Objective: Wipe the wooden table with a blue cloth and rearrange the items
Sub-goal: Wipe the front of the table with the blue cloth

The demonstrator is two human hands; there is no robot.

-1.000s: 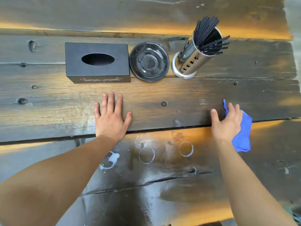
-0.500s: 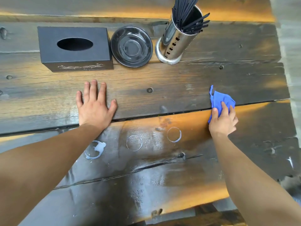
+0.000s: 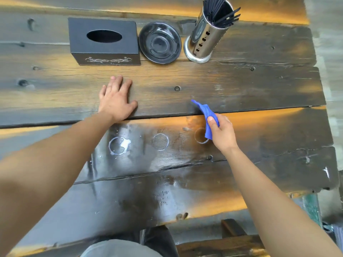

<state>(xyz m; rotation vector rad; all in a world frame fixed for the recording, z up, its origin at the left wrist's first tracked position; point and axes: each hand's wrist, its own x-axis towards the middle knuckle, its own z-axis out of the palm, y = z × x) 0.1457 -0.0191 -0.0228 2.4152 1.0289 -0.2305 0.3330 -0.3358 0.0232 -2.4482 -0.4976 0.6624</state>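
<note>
Blue cloth [image 3: 206, 115]: 1, bunched in the right hand [image 3: 221, 132], at about 4 o'clock from the table's middle, its lower fold touching the rightmost ring.
Cloth handling: looks soft, light and limp; it likely wipes best spread flat under the palm rather than pinched at 1 edge.
Right hand: fingers and thumb closed around the cloth, low over the near plank.
Left hand [image 3: 116, 101]: fingers spread wide, palm flat on the wooden table [image 3: 259, 86], holding nothing, at about 9 o'clock from the cloth.
White rings [image 3: 160, 147]: 3 in a row on the near plank; the leftmost is smeared.
Tissue box [image 3: 104, 41]: 1, black, at 11 o'clock; probably light and rigid, easy to grip across its short sides.
Dark dish [image 3: 160, 45]: 1, just right of the box at 12 o'clock; glossy, so possibly slippery and breakable; lift by the rim.
Steel holder [image 3: 204, 39]: 1, at 1 o'clock, full of black sticks [image 3: 220, 12], too many to count; tall, so it may tip; grasp low on the barrel.
</note>
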